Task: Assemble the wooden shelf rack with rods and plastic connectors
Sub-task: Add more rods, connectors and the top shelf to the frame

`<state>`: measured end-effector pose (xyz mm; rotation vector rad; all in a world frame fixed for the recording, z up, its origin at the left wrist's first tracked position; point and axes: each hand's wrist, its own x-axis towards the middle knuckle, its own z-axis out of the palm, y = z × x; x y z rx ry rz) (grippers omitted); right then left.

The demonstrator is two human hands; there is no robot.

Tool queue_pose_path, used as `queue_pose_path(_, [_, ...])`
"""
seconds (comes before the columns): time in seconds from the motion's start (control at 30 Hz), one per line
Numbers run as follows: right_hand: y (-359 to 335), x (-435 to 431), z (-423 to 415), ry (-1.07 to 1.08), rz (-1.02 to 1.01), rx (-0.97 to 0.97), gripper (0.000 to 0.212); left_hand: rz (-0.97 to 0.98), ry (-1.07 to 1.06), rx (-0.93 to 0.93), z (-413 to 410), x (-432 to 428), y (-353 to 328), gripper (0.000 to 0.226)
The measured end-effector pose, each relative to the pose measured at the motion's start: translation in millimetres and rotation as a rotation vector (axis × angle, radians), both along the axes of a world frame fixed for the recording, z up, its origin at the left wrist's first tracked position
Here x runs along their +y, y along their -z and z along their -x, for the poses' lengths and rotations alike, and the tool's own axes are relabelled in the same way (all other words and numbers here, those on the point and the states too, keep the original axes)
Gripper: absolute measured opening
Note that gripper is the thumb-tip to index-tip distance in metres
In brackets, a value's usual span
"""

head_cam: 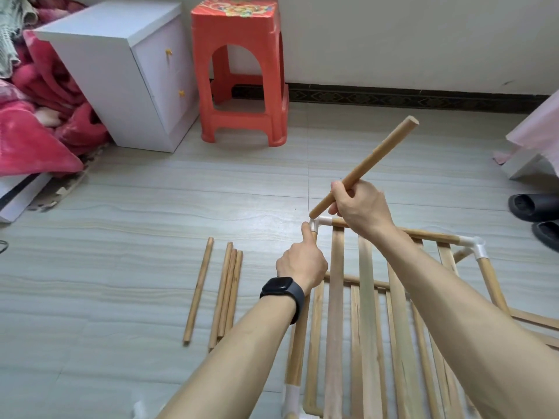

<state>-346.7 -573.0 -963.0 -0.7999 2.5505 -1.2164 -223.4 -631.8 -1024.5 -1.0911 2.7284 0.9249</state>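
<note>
Steadiness seems the purpose of the left hand (302,261): its fingers are curled round the frame rod (298,343) just below the white corner connector (319,223), and the thumb is pressed up against the plastic. We read this as bracing the socket so that it cannot twist. Just above that connector the right hand (360,207) grips a loose rod (372,160) near its lower end, fingers wrapped round it, and the rod slants up and away to the right. We judge that so low a grip gives fine control of the tip, which sits at the connector's upward opening, though we cannot tell whether it touches yet. The shelf rack (366,297) stretches from the connector toward the camera, slats side by side, with a second connector (476,246) well to the right of the first. Spare rods (225,294) lie to the connector's left, near at hand, presumably waiting to serve as the other uprights.
</note>
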Motion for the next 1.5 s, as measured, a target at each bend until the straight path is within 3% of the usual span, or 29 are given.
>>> queue_pose_path(0.17, [-9.6,-10.6,2.5,-0.075,-0.245,0.180,0.043,0.057,-0.005,0.001,2.0,4.8,0.3,0.057])
queue_pose_path(0.37, [-10.1,-25.0,-1.0,-0.120,-0.305,0.149,0.040,0.071,0.005,-0.014,1.9,2.6,0.6,0.054])
queue_pose_path(0.67, [7.1,-54.3,-20.1,-0.139,-0.246,0.278,0.044,0.094,-0.032,0.002,-11.6,-15.4,9.2,0.047])
queue_pose_path(1.07, [23.7,-45.2,-25.5,-0.020,-0.147,0.234,0.041,-0.031,-0.039,0.074,-11.9,-12.7,8.7,0.050])
queue_pose_path(1.23, [13.2,-41.9,-33.1,0.008,-0.205,0.160,0.040,-0.135,-0.064,0.064,-16.7,-13.5,9.1,0.036])
queue_pose_path(1.33, [0.9,-30.7,-32.0,0.057,-0.271,0.089,0.039,-0.286,-0.025,0.031,-26.0,-15.7,13.2,0.063])
queue_pose_path(1.4, [-6.9,-17.4,-31.2,0.068,-0.328,0.054,0.038,-0.264,0.040,0.001,-44.3,-19.7,21.6,0.084])
queue_pose_path(1.5, [-4.3,4.6,-45.6,0.041,-0.455,0.128,0.033,-0.203,0.061,-0.103,-79.1,-39.1,48.1,0.072])
